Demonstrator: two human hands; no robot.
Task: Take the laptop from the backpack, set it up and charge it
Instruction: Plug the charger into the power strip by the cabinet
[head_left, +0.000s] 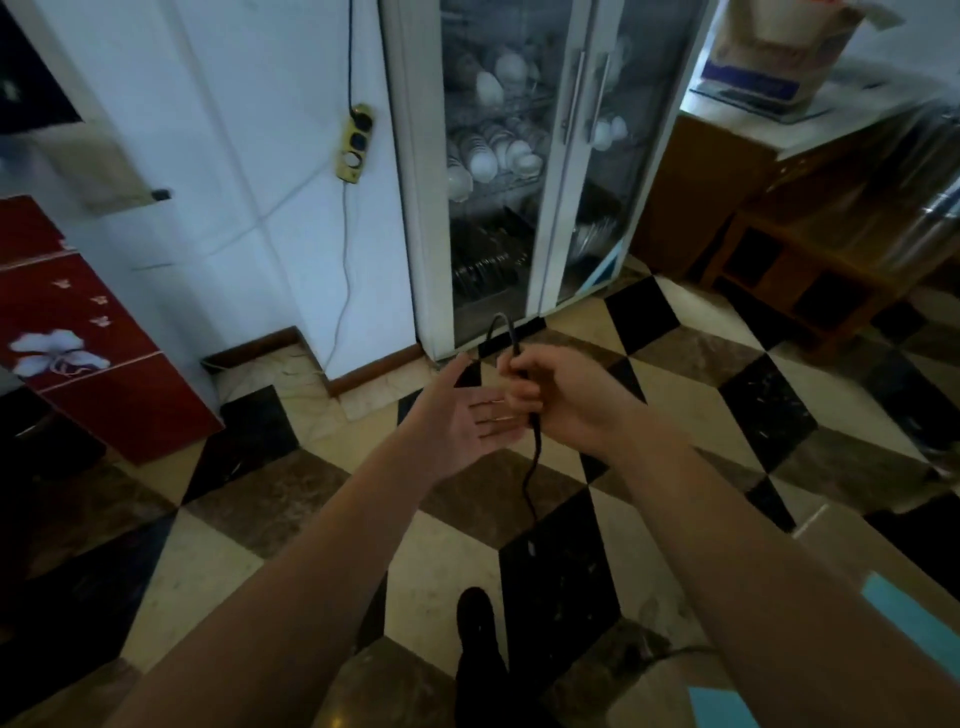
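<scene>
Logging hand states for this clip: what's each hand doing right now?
Left hand: open, palm up, holding nothing.
Right hand: closed around the black charger cable.

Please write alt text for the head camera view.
A person's right hand grips a black cable above a checkered floor, the open left hand beside it. Ahead, a yellow power strip hangs on the white wall.

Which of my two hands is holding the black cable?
Your right hand: its fingers are curled round the black cable, which hangs down from it. The left hand is open, palm up, holding nothing.
</scene>
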